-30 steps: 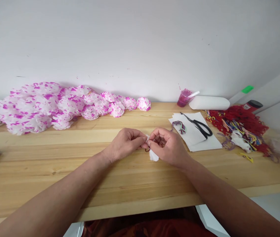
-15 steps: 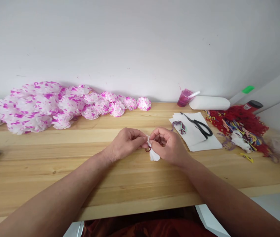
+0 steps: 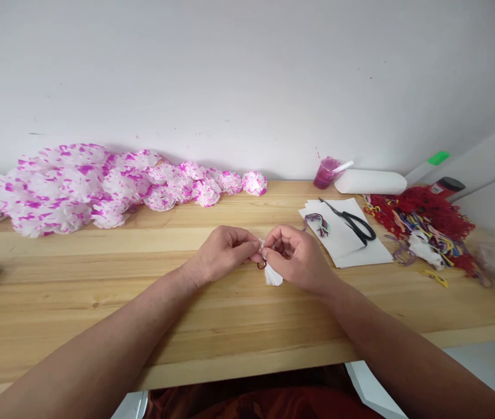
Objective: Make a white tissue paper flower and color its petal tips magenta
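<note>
Over the middle of the wooden table (image 3: 142, 326) I hold a small bundle of folded white tissue paper (image 3: 273, 276). Its lower end fans out below my fingers. My left hand (image 3: 229, 253) pinches the upper part between thumb and forefinger. From the other side my right hand (image 3: 293, 256) is closed on the paper too, its fingertips almost meeting those of the left. A dark red yarn loop (image 3: 261, 265) hangs at the bundle, just under the left fingertips; where it goes between the fingers is hidden.
White-and-magenta paper flowers (image 3: 64, 186) are heaped along the wall at left. Black scissors (image 3: 354, 224) and short yarn pieces (image 3: 317, 222) lie on white sheets (image 3: 347, 256). Behind stand a cup of magenta liquid (image 3: 326, 173) and a white roll (image 3: 370, 181). Tangled yarn (image 3: 431, 221) lies at far right.
Both hands stay in nearly the same place. The fingertips shift slightly on the paper, and its fanned end has moved a little to the right.
</note>
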A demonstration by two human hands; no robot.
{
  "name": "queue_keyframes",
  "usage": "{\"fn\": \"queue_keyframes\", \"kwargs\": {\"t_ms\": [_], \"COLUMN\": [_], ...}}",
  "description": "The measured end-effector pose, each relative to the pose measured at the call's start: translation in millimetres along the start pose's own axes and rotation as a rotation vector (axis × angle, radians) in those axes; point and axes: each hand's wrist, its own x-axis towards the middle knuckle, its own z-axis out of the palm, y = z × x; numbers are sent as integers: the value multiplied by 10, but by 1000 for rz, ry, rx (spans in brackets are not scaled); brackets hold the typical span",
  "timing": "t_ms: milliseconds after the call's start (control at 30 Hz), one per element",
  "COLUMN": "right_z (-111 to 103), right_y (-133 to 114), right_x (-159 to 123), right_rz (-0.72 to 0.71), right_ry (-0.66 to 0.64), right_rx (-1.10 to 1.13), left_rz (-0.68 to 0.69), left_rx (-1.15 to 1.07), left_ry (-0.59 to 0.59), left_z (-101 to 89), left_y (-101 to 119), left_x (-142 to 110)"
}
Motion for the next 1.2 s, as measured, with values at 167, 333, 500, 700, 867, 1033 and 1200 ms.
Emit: {"fn": "queue_keyframes", "kwargs": {"t_ms": [167, 333, 500, 700, 867, 1033, 1200], "right_z": [2, -2, -5, -10, -8, -26, -34], "right_y": [-5, -22, -38, -66, -64, -77, -85], "right_x": [5, -2, -16, -19, -20, -22, -18], "right_rz": [7, 1, -2, 0, 20, 11, 10], "right_ry": [1, -7, -21, -34, -48, -40, -47], "right_rx": [-4, 6, 15, 18, 29, 19, 18], "left_rz": [4, -11, -27, -28, -15, -11, -19], "left_rx": [-8, -6, -31, -54, -61, -83, -97], "left_ry": [0, -10, -38, -72, -87, -122, -116], "left_z": [1, -2, -21, -43, -61, -83, -86], "left_y": [-8, 4, 38, 52, 36, 19, -3], "left_x": [-2, -7, -11, -11, -4, 3, 9]}}
